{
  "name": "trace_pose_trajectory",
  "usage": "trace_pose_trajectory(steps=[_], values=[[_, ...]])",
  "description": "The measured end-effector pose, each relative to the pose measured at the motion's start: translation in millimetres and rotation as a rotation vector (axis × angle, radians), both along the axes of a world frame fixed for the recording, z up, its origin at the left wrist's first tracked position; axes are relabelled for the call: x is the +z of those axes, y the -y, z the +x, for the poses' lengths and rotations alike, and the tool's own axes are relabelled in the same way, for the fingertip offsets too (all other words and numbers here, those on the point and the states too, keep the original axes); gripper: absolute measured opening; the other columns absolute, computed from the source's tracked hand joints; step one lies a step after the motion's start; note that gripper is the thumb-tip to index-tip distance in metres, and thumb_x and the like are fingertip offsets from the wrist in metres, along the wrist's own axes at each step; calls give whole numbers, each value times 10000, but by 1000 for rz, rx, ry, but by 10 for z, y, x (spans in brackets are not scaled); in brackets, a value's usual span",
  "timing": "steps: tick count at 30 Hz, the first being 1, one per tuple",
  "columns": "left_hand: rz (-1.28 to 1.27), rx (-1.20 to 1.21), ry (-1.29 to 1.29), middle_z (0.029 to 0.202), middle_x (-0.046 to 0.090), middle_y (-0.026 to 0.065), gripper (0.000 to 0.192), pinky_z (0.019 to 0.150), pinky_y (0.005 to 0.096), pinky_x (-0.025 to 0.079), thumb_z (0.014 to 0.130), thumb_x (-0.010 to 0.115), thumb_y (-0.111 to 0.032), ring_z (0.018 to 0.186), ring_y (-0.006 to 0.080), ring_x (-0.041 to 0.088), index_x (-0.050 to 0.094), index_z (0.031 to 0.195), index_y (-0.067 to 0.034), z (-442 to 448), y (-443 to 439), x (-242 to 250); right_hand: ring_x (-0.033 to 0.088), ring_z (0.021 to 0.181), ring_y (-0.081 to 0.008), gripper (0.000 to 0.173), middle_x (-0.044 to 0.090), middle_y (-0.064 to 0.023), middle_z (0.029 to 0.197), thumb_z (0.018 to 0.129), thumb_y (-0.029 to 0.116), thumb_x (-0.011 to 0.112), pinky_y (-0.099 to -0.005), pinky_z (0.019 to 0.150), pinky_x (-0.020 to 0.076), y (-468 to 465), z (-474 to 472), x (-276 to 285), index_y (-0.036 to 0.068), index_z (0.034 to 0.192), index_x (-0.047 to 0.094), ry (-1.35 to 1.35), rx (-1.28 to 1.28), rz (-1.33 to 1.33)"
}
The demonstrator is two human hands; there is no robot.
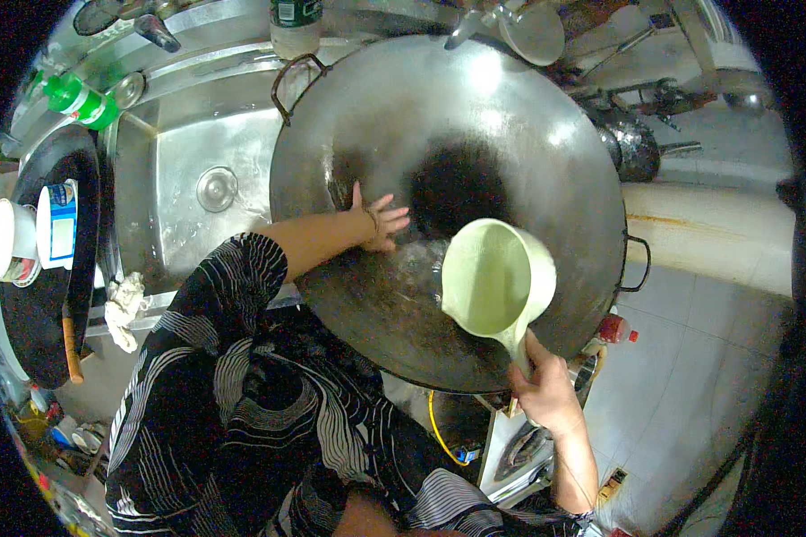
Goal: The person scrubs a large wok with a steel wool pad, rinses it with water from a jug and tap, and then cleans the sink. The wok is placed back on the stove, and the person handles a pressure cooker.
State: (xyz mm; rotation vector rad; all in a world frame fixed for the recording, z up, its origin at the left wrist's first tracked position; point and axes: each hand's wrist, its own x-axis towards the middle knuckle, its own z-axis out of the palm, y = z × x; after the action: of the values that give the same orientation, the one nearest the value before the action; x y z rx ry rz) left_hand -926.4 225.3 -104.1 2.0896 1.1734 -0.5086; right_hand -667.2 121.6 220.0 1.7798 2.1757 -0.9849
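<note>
A large metal wok point(376, 322) with two loop handles lies before me. My right hand point(547, 386) grips the handle of a pale green plastic water dipper point(541, 268), held over the near right part of the wok. The dipper is tilted, its mouth facing up and to the left. Beside its lip, clear water point(423, 263) glistens on the wok. My left hand point(383, 223) reaches into the wok left of the dipper, fingers spread and holding nothing. Whether its fingertips touch the metal, I cannot tell.
Left of the wok is a stainless steel sink point(188, 154), with a crumpled cloth point(126, 305) at its near edge. Two tubs point(57, 228) rest on a dark pan point(33, 322). A green bottle point(80, 101) lies behind them. Ladles point(530, 30) are at the wok's far rim.
</note>
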Motion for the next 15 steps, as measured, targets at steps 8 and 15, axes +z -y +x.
trace_pose_trajectory(steps=[8, 15], values=[[233, 282, -168, 1601, -80, 71, 816, 1023, 751, -50, 889, 403, -638, 1444, 368, -154, 85, 1538, -258, 183, -173, -74, 615, 828, -376, 705, 602, -223, 896, 745, -77, 620, -390, 750, 504, -9, 361, 40, -85, 1398, 355, 240, 109, 358], [59, 66, 377, 1584, -35, 184, 770, 1008, 770, 4, 887, 381, -654, 1409, 506, -102, 153, 1521, -284, 1364, 628, 282, 627, 904, -350, 741, 601, -238, 996, 764, -125, 606, -357, 788, 497, -94, 658, 100, 23, 1445, 353, 253, 5, 551]])
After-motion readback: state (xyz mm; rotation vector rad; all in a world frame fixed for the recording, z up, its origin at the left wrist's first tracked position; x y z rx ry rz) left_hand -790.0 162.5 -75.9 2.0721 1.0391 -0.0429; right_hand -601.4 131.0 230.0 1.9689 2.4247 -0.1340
